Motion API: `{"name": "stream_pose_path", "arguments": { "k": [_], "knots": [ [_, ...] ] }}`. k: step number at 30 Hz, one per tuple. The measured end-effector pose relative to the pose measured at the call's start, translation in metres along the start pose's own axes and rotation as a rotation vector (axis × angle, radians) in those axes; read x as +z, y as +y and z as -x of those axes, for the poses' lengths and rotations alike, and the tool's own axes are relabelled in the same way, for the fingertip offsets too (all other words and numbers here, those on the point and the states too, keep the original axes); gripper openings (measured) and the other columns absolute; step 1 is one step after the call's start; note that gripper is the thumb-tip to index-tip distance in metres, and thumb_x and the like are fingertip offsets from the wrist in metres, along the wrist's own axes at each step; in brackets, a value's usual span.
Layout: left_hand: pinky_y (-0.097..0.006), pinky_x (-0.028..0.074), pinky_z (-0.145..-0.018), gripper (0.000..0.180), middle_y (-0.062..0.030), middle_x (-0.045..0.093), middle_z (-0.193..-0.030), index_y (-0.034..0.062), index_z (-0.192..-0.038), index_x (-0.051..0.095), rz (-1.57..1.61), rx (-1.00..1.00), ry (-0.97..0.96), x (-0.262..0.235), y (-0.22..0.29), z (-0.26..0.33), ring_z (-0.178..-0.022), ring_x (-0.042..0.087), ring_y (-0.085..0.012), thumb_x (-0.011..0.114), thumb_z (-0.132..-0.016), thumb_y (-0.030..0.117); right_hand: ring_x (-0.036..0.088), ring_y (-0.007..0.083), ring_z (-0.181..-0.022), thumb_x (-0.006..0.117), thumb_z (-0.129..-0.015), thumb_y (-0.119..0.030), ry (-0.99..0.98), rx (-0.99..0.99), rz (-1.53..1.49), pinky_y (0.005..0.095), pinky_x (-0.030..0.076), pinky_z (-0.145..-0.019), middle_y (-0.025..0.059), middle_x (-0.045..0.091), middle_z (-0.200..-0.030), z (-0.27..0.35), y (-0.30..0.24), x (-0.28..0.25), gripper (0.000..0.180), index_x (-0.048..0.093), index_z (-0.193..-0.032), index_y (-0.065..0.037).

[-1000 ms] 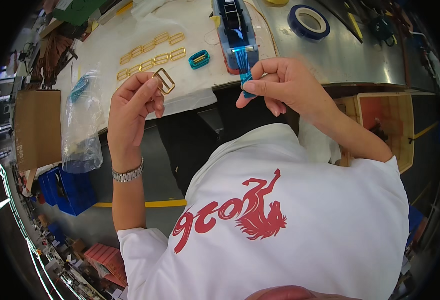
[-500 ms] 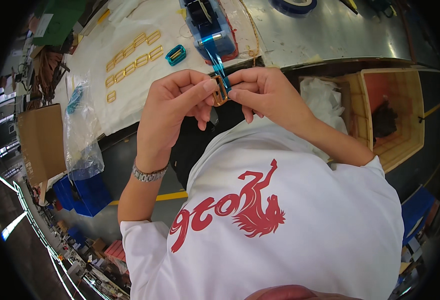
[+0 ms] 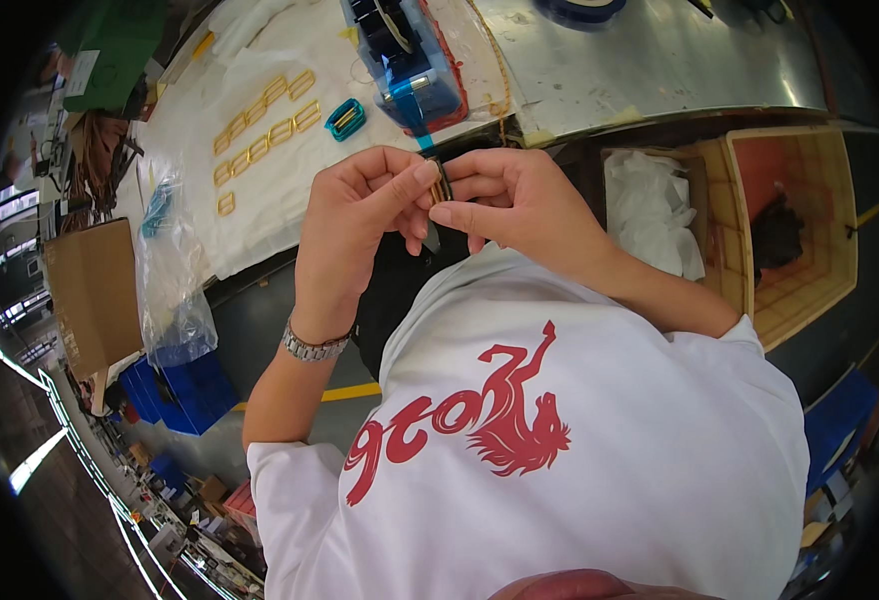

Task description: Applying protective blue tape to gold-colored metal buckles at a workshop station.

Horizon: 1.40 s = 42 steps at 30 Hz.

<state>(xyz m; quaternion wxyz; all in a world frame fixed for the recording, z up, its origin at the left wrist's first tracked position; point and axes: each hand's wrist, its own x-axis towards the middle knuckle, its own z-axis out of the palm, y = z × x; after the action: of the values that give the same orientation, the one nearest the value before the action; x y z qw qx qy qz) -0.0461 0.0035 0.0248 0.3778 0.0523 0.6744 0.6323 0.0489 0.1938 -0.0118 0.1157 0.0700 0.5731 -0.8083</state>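
Note:
Both hands meet in front of the table edge around a gold slide buckle [image 3: 442, 186], which is turned nearly edge-on. My left hand [image 3: 355, 220] pinches its left side between thumb and fingers. From the other side, my right hand [image 3: 545, 205] closes thumb and fingers on it. A blue film tape [image 3: 424, 135] runs from the tape dispenser [image 3: 435, 98] down to the buckle; its end is hidden by my fingers. Left of the dispenser lies a buckle wrapped in blue tape [image 3: 346, 119]. Several bare gold buckles [image 3: 256, 150] lie in rows on the white sheet.
A metal tabletop [image 3: 650, 75] with a blue tape roll [image 3: 582, 8] extends to the right. Below it stand a box with white plastic [image 3: 650, 210] and a wooden crate [image 3: 805, 285]. At left are a cardboard box [image 3: 95, 295], a clear plastic bag [image 3: 175, 290] and blue bins [image 3: 185, 390].
The buckle has turned from showing its open frame to nearly edge-on. Less tape shows between dispenser and hands. My right thumb has shifted left across the buckle, and the view has moved slightly.

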Motion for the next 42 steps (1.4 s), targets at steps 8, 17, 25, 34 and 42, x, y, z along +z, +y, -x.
{"name": "stream_pose_path", "arguments": {
  "k": [8, 17, 25, 34, 42],
  "knots": [
    [-0.023, 0.055, -0.075, 0.026, -0.0031, 0.075, -0.1, -0.0032, -0.115, 0.072, -0.151, 0.197, 0.12, 0.006, -0.015, 0.007, -0.085, 0.069, -0.0078, 0.078, -0.102, 0.018, 0.067, 0.0075, -0.068, 0.08, -0.096, -0.016, 0.059, -0.018, 0.013, 0.0238, 0.055, -0.063, 0.0063, 0.079, -0.092, 0.0, 0.006, 0.004, 0.034, 0.073, -0.12, 0.007],
    [-0.03, 0.055, -0.099, 0.038, -0.0073, 0.076, -0.116, -0.0036, -0.131, 0.07, 0.162, 0.023, 0.033, 0.002, -0.032, 0.007, -0.105, 0.071, -0.0139, 0.077, -0.103, 0.02, 0.068, 0.0077, -0.067, 0.081, -0.096, -0.017, 0.076, 0.016, 0.016, 0.0235, 0.053, -0.06, 0.0061, 0.08, -0.093, -0.001, 0.006, 0.005, 0.033, 0.074, -0.119, 0.006],
    [-0.03, 0.055, -0.1, 0.036, -0.0036, 0.075, -0.112, -0.0009, -0.13, 0.072, 0.21, -0.078, -0.03, -0.01, -0.031, 0.001, -0.105, 0.07, -0.0122, 0.077, -0.104, 0.023, 0.07, 0.0098, -0.069, 0.08, -0.098, -0.017, 0.075, 0.052, -0.056, 0.0241, 0.053, -0.058, 0.0058, 0.079, -0.09, 0.0, 0.012, 0.006, 0.037, 0.066, -0.123, 0.006],
    [-0.036, 0.056, -0.104, 0.035, -0.0102, 0.079, -0.121, 0.0026, -0.129, 0.074, 0.236, -0.263, -0.075, -0.027, -0.016, -0.006, -0.111, 0.073, -0.0176, 0.076, -0.104, 0.027, 0.067, 0.0094, -0.072, 0.078, -0.097, -0.008, 0.01, 0.059, 0.216, 0.0248, 0.054, -0.066, 0.0079, 0.078, -0.099, 0.003, 0.013, -0.02, 0.037, 0.063, -0.129, 0.002],
    [-0.038, 0.057, -0.105, 0.037, -0.0114, 0.08, -0.117, 0.001, -0.126, 0.074, 0.214, -0.378, -0.137, -0.03, 0.003, -0.025, -0.107, 0.076, -0.02, 0.074, -0.105, 0.031, 0.074, 0.0228, -0.106, 0.084, -0.088, -0.013, 0.045, -0.421, 0.301, 0.0338, 0.061, -0.089, 0.0153, 0.075, -0.124, -0.029, 0.036, -0.016, 0.068, 0.058, -0.148, 0.004]
  ]
}}
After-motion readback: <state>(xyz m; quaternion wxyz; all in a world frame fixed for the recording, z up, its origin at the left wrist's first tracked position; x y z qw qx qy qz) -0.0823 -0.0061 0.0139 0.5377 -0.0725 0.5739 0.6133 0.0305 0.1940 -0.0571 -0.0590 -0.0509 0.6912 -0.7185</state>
